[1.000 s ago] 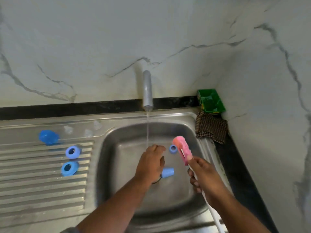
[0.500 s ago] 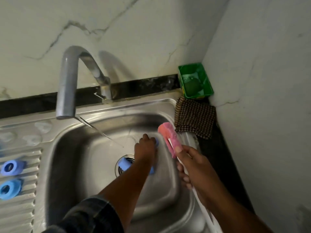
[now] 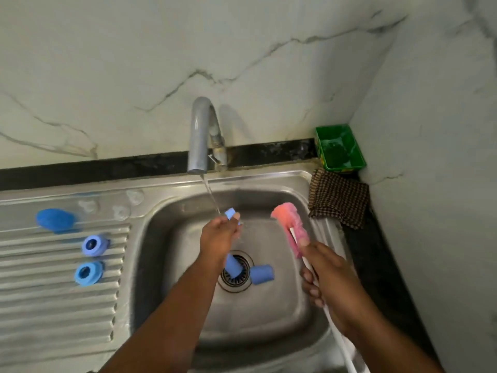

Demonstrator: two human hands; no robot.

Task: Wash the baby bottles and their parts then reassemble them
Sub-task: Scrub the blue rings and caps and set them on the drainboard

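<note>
The left hand (image 3: 219,235) pinches a small blue plastic part (image 3: 230,213) under the tap water (image 3: 211,196) and should turn it slowly, while the right hand (image 3: 330,275) grips a pink sponge brush (image 3: 289,224).

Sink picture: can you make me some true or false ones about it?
1. The tap is running. True.
2. The right hand holds a green sponge brush. False: the brush is pink.
3. The left hand holds a small blue part under the running tap. True.
4. The two blue rings lie in the basin. False: they lie on the drainboard, outside the basin.
5. A checked cloth lies beside the green tub. True.
</note>
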